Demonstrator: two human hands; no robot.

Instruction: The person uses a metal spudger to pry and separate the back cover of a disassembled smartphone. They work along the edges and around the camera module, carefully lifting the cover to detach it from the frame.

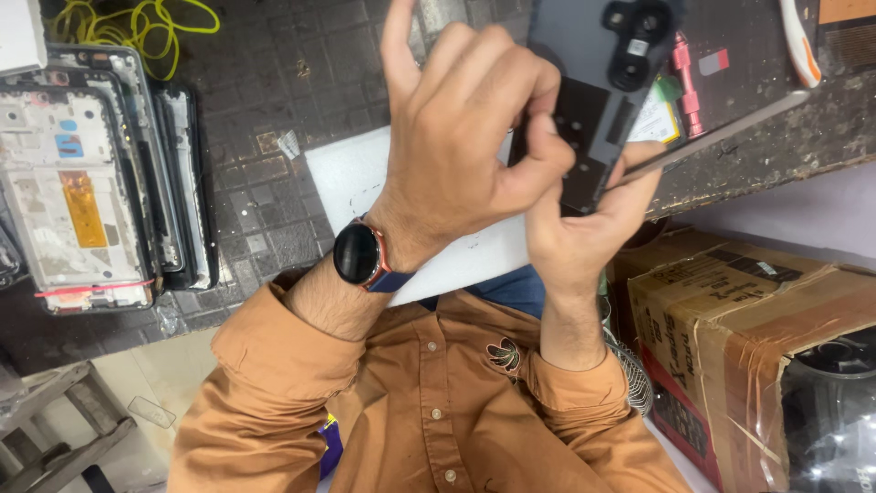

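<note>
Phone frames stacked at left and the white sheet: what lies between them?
In the head view, only dark gridded mat, with a small pale scrap on it.

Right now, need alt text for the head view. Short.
Two bare hands hold a dark phone, back cover facing the camera: the left hand, with a black watch on its wrist, presses on the cover while the right hand supports it from below. Stripped phone frames lie stacked on the dark workbench, beside a taped cardboard box.

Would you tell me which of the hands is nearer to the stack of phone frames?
Left. The left hand grips the phone to the right of the stack; the right hand holds the phone farther right.
</note>
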